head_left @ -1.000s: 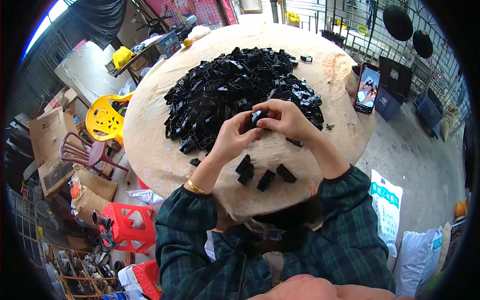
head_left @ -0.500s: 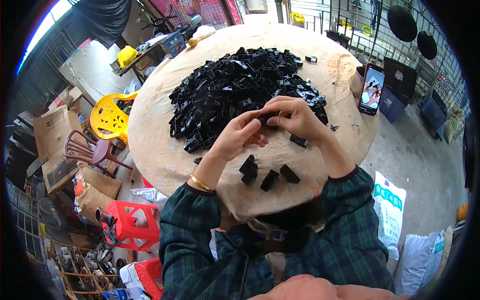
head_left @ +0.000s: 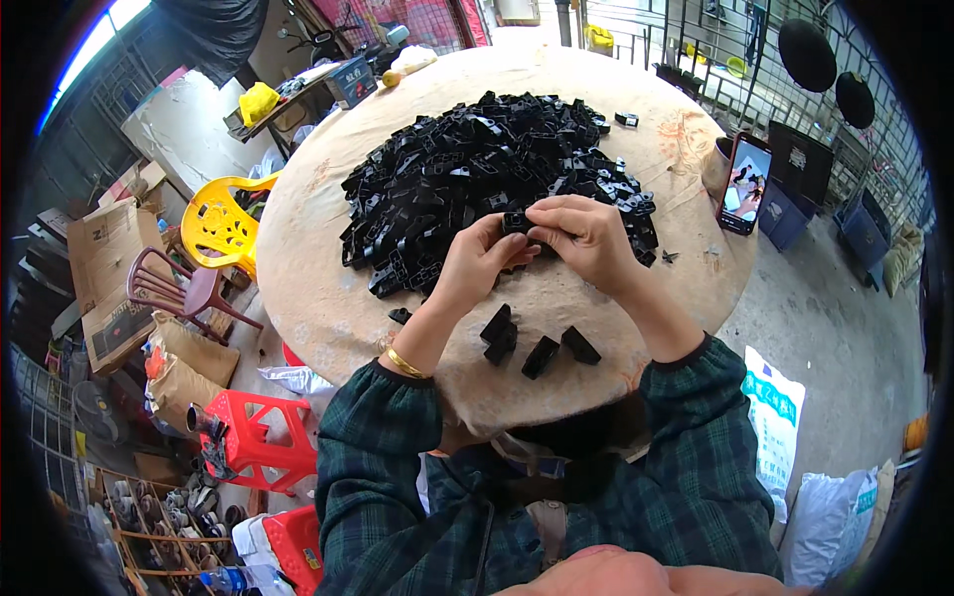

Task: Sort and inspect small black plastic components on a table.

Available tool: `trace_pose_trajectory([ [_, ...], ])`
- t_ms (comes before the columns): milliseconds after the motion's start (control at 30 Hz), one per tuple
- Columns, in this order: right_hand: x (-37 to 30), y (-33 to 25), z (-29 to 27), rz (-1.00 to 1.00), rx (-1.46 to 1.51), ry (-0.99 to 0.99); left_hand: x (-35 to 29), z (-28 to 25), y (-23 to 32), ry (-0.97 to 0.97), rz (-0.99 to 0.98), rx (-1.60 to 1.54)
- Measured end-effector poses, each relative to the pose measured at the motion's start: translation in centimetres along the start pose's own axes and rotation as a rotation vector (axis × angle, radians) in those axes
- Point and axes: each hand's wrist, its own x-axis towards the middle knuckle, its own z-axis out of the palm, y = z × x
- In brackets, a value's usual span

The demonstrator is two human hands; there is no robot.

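fingertips of the left hand (head_left: 479,262) and right hand (head_left: 590,241) narrowly pinch one small black part (head_left: 516,223) from both sides, seemingly to steady it, over the table (head_left: 308,273) near the heap (head_left: 462,164), while loose pieces (head_left: 541,358) lie apart toward the near edge, likely for easy reach

Head-high fisheye view down onto hands (head_left: 588,240)

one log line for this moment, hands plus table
left hand: holding black part | right hand: holding same part | table: black pile beyond, loose pieces nearer, phone at right
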Motion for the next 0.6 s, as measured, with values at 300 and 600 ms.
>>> trace_pose_trajectory([
  [300,0.0,-1.2,0.6,0.031,-0.079,-0.010,-0.2,0.6,-0.1,0.067,-0.029,-0.334],
  [600,-0.3,-0.3,1.1,-0.116,-0.096,-0.030,-0.4,0.4,-0.4,0.146,-0.105,-0.249],
])
